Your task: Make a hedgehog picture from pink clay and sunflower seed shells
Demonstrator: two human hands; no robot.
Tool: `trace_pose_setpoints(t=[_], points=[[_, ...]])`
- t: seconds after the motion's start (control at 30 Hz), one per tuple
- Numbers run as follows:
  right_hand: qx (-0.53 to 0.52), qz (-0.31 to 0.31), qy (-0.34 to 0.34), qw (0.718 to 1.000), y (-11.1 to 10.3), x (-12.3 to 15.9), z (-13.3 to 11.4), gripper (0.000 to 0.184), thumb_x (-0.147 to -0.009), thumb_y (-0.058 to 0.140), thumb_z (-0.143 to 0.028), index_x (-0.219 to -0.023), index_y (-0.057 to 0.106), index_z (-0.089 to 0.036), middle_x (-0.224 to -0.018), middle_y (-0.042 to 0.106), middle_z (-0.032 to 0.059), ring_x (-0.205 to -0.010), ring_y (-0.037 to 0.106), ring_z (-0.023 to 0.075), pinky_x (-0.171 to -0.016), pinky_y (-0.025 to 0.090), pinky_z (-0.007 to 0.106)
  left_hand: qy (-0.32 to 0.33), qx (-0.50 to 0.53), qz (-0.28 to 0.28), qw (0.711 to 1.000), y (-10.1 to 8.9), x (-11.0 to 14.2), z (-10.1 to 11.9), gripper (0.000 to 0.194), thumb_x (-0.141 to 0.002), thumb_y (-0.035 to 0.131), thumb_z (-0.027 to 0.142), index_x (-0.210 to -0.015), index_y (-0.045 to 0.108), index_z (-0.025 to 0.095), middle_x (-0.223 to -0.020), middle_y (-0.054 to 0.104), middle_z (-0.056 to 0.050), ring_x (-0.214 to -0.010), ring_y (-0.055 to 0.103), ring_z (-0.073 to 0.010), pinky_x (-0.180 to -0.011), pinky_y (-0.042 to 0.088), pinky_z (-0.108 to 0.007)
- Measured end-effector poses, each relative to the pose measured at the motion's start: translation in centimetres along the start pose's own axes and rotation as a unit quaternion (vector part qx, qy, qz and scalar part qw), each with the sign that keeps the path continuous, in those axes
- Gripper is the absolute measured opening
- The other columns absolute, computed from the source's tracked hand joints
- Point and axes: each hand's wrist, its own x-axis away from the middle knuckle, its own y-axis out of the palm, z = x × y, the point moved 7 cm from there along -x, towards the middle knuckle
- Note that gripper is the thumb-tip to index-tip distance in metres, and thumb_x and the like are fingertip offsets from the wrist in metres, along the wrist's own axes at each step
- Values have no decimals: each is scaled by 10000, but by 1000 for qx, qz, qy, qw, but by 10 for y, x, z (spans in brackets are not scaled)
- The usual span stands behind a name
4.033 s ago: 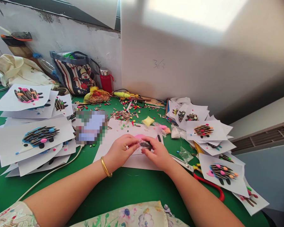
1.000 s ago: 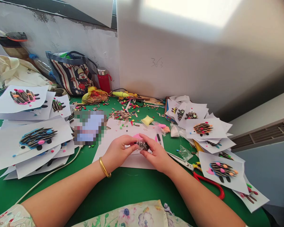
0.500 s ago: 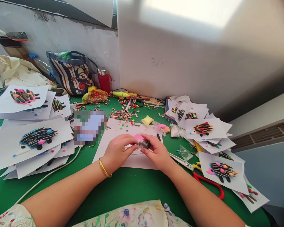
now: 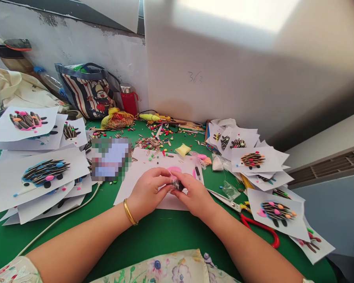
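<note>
Both my hands meet over a white paper sheet (image 4: 132, 184), fingers closed around a small black lump of modelling clay in clear wrapping (image 4: 178, 185). My left hand (image 4: 150, 190), with a gold bangle at the wrist, pinches its left side. My right hand (image 4: 194, 194) grips it from the right, and the fingers hide much of it. Beneath them, a flat pink clay shape (image 4: 174, 169) shows partly on the sheet. A black pen (image 4: 198, 173) lies on the sheet to the right of my right hand.
Red-handled scissors (image 4: 261, 232) lie by my right forearm. Stacked hedgehog pictures stand left (image 4: 47, 177) and right (image 4: 279, 212). Sunflower seeds (image 4: 150, 143), a yellow clay packet (image 4: 183, 149) and a blurred phone (image 4: 110, 159) with a cable sit beyond. A red flask (image 4: 129, 102) stands near the wall.
My hands have drawn closer together around the wrapped black clay, the right one moving slightly left. More of the pen and pink on the sheet's right now shows.
</note>
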Motion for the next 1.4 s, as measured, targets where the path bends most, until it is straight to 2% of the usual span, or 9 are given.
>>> trace_pose_setpoints(t=[0.17,0.37,0.57,0.7,0.87,0.97,1.07,1.23,1.4], points=[[13,16,4,1000,-5,0,1,542,-877,634,-270,-1392,464,-282,-1038,648,58,-924,619,206,-814,526,356,10,-49,22,998,-5,-1,0,141,-863,622,197,-946,733,216,-901,613,-63,-868,578,-193,-767,500,-326],[5,-10,-14,1000,2,1,-1,530,-885,619,-275,-1390,460,-276,-1049,646,60,-934,610,204,-807,524,350,29,-82,-77,993,9,-1,0,105,-891,582,198,-901,686,191,-787,637,-36,-745,564,-171,-682,452,-289],[-28,16,13,999,-7,-1,9,524,-875,622,-292,-1380,481,-278,-1017,636,50,-839,593,179,-782,519,338,26,-49,-21,998,0,-1,0,129,-925,527,216,-887,648,193,-780,625,-36,-769,556,-173,-721,446,-298],[-43,45,30,998,-15,-1,17,511,-879,613,-330,-1372,494,-269,-1028,633,49,-821,586,168,-769,519,324,-14,-7,23,1000,-10,-3,-6,119,-932,520,236,-893,625,195,-811,620,-32,-782,550,-165,-736,448,-298],[-44,45,40,997,-18,-1,19,517,-889,593,-369,-1385,482,-272,-1082,639,52,-843,597,173,-773,519,327,-74,73,40,994,-17,-6,-14,130,-919,551,290,-933,642,199,-858,641,-27,-789,572,-152,-729,474,-281],[5,57,31,998,-30,-3,22,501,-907,555,-352,-1392,472,-261,-1160,627,69,-957,604,203,-846,502,350,-84,119,42,988,-16,-7,-16,152,-906,577,314,-923,678,201,-868,672,-30,-807,598,-154,-758,490,-286],[112,76,30,990,-52,-4,32,462,-889,542,-293,-1346,517,-230,-1206,617,90,-1098,570,245,-912,467,377,-103,161,56,980,-13,-6,-22,131,-889,600,293,-900,690,200,-872,681,-35,-818,612,-155,-766,500,-290],[329,65,94,938,-80,1,55,342,-836,540,-211,-1161,647,-212,-1066,663,102,-984,589,269,-806,441,383,-141,200,70,967,-10,-5,-31,228,-859,625,301,-1064,674,214,-955,685,-50,-844,637,-163,-757,525,-298],[397,84,96,909,-83,6,55,311,-842,572,-271,-1139,664,-252,-1072,671,99,-1002,560,293,-831,389,435,-130,153,39,979,-12,-6,-28,242,-895,563,371,-789,688,193,-742,672,-24,-715,612,-153,-679,508,-277]])
